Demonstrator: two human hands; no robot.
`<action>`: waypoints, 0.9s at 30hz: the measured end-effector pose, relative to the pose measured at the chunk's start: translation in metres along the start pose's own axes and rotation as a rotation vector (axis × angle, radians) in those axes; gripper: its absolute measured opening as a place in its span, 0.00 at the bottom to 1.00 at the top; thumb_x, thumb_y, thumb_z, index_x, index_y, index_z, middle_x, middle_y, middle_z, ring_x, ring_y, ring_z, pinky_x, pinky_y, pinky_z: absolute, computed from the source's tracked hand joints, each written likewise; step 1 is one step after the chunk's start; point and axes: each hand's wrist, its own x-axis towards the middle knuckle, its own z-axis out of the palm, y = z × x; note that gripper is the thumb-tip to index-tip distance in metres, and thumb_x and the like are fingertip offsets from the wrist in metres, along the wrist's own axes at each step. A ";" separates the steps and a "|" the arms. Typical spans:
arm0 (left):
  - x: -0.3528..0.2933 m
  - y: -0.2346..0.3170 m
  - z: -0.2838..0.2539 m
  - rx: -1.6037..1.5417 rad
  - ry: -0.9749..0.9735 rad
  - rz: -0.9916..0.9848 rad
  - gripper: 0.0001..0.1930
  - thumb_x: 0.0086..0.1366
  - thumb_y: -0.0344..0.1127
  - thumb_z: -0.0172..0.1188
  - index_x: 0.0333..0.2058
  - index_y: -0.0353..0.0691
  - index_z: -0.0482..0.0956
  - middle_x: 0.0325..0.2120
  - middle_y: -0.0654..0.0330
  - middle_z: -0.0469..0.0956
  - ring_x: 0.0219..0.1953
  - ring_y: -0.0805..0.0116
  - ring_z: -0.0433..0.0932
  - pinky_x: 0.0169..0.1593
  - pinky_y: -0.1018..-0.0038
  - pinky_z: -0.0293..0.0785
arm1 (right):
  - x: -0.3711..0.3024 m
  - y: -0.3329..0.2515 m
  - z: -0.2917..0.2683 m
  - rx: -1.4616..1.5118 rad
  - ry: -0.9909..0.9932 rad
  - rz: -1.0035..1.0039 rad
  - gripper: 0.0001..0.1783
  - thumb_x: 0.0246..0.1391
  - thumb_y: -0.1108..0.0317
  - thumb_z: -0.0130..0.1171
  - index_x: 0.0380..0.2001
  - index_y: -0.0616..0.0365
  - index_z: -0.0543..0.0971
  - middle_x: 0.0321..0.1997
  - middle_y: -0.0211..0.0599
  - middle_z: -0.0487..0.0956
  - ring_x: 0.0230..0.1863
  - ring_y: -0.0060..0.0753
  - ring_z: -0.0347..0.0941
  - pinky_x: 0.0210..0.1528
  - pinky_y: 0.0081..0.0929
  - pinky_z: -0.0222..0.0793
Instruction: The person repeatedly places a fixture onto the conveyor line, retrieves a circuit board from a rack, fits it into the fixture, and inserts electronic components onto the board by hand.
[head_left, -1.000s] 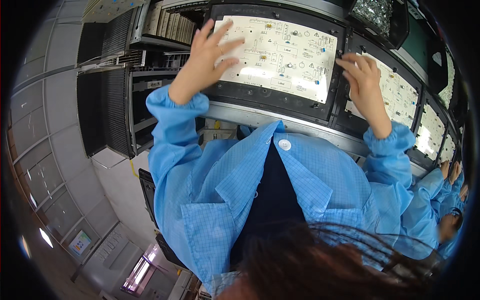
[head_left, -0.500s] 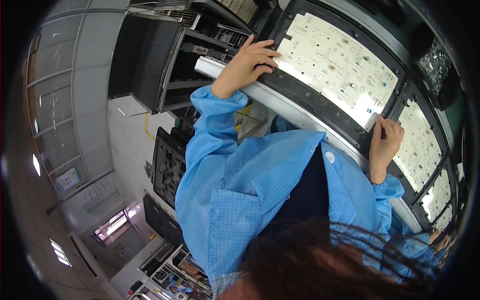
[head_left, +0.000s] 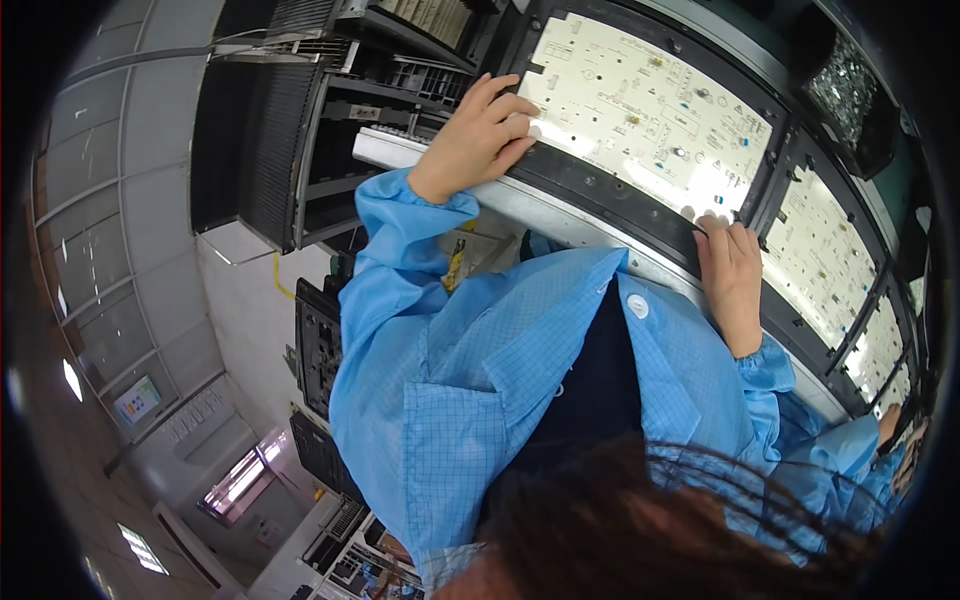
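Note:
A white printed circuit board (head_left: 625,105) with small components and dark markings lies in a black carrier frame (head_left: 590,182). My left hand (head_left: 478,140) rests at the board's left end, its fingers spread over the frame and the board's edge. At the front right corner of the same board, my right hand (head_left: 730,268) reaches in with fingers bent forward and side by side. Its fingertips touch the corner area and cover part of it. I make out nothing held in either hand.
More framed white boards (head_left: 825,250) continue to the right along a metal rail (head_left: 560,215). A black rack (head_left: 370,130) stands at the left. A black bin (head_left: 845,100) of shiny small parts sits at the far right. Another person's hand (head_left: 888,425) shows at the lower right.
My right hand has moved left onto the board's front right corner, its pinched fingers now laid forward. My left hand stays at the left end. The whole view has shifted slightly.

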 end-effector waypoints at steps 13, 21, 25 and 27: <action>-0.003 -0.047 -0.009 -0.243 0.012 -0.097 0.13 0.55 0.20 0.61 0.39 0.37 0.84 0.44 0.57 0.81 0.54 0.55 0.75 0.55 0.66 0.74 | 0.015 0.023 -0.011 -0.186 0.099 0.349 0.08 0.55 0.73 0.60 0.40 0.56 0.78 0.32 0.44 0.78 0.35 0.50 0.73 0.37 0.41 0.69; 0.011 -0.050 -0.007 -0.193 -0.018 -0.032 0.12 0.53 0.20 0.63 0.37 0.38 0.83 0.39 0.59 0.80 0.47 0.60 0.77 0.51 0.69 0.76 | 0.050 0.117 -0.027 0.051 0.088 -0.038 0.11 0.47 0.80 0.61 0.37 0.63 0.79 0.38 0.41 0.79 0.44 0.48 0.72 0.48 0.35 0.70; 0.014 -0.033 -0.006 -0.154 0.041 -0.052 0.12 0.53 0.26 0.67 0.38 0.36 0.79 0.41 0.57 0.77 0.46 0.56 0.76 0.50 0.68 0.74 | 0.057 0.125 -0.024 0.047 0.051 -0.116 0.06 0.47 0.79 0.61 0.32 0.65 0.79 0.35 0.41 0.78 0.40 0.47 0.72 0.43 0.35 0.70; 0.016 -0.020 -0.004 -0.132 0.121 -0.119 0.18 0.52 0.32 0.71 0.40 0.35 0.78 0.42 0.53 0.75 0.46 0.52 0.74 0.50 0.64 0.72 | 0.058 0.123 -0.012 -0.002 0.126 -0.011 0.04 0.48 0.78 0.61 0.30 0.64 0.78 0.32 0.42 0.77 0.37 0.48 0.71 0.40 0.37 0.69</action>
